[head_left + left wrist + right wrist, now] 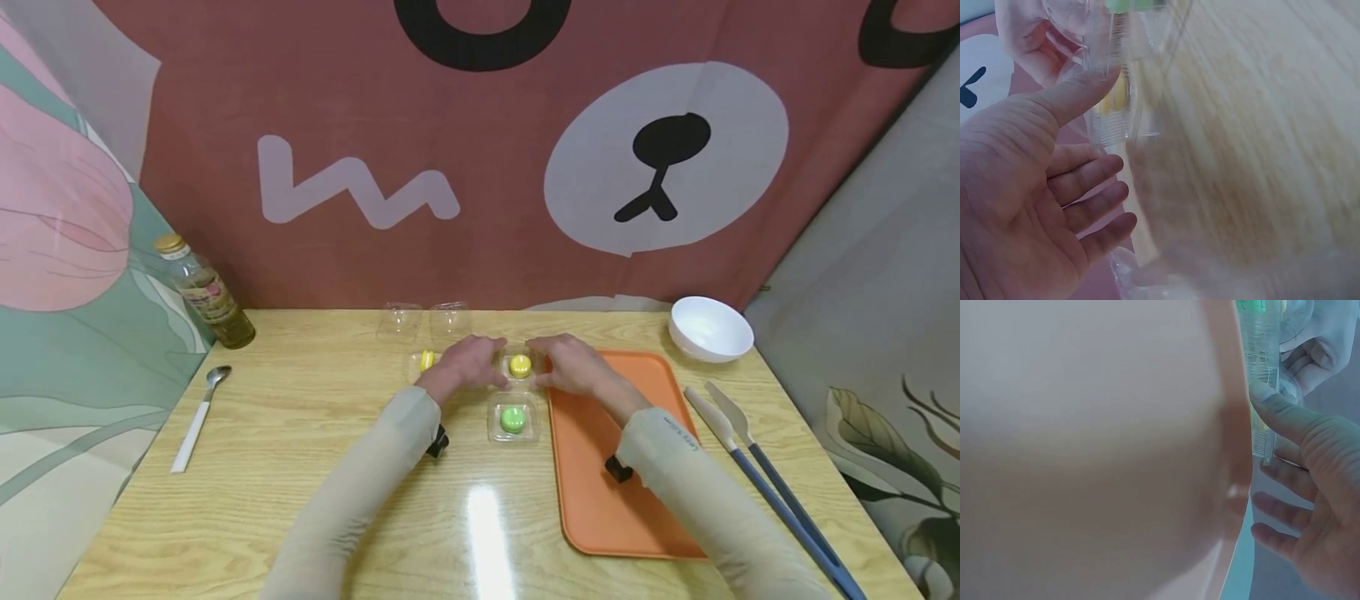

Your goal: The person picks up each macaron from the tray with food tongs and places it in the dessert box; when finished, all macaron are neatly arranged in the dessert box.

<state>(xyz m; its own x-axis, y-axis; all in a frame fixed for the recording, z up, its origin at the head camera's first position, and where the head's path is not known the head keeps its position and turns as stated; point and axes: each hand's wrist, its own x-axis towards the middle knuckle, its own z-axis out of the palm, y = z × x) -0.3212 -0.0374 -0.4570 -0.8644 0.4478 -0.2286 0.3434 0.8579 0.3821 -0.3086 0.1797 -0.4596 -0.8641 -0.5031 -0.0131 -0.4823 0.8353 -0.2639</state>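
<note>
A small clear plastic box (512,385) with a yellow macaron (520,366) inside stands on the table between both hands. My left hand (471,362) holds its left side, thumb at the near edge and index finger at the far edge. On the right side my right hand (572,364) grips it the same way, over the orange tray's edge. Other fingers of the left hand (1029,187) spread loosely, as do those of the right hand (1316,481). Just in front sits another clear box with a green macaron (513,419). A yellow macaron (427,360) in a clear box lies left, partly hidden.
Two clear plastic containers (450,321) stand at the back. An orange tray (600,517) lies under the right forearm. Farther right are a white bowl (711,330) and blue-handled tongs (795,500). A bottle (213,302) and a spoon (201,421) are at the left.
</note>
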